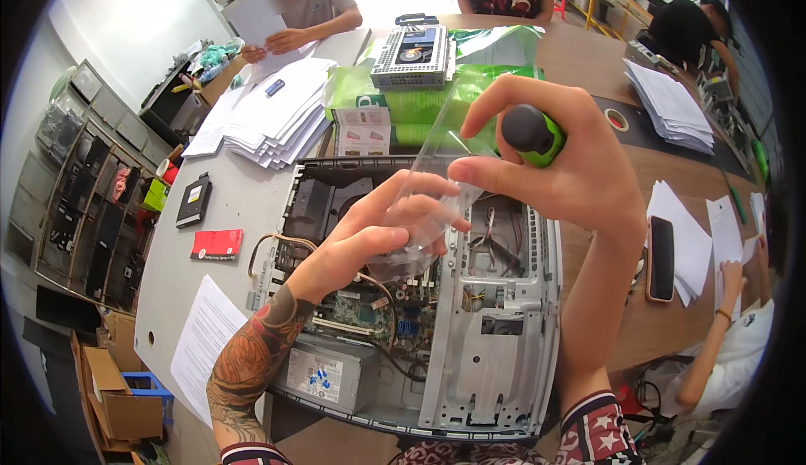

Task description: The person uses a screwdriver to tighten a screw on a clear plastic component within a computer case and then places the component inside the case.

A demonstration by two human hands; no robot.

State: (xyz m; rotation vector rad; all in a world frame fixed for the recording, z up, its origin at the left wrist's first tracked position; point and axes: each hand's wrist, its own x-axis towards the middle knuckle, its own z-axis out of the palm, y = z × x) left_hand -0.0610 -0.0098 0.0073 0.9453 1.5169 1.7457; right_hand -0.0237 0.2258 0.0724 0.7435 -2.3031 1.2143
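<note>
My left hand (348, 247) grips a clear plastic blister shell (432, 159) from below, fingers curled round its lower end. My right hand (579, 159) pinches the shell's upper edge between thumb and forefinger. Tucked in that same right hand is a screwdriver with a black and green handle (533, 135); its shaft is hidden. Beneath both hands lies an opened desktop computer case (495, 356). Inside it show a green circuit board (348, 307), a silver power supply (323, 373) and several cables. The see-through shell overlaps the case behind it.
Beyond the case, a metal drive cage (411, 60) rests on green packaging (361, 87). Paper stacks (277, 112), a red box (217, 244) and a black drive (194, 201) lie left. A phone (661, 259) and tape roll (616, 119) lie right. Other people sit around the table.
</note>
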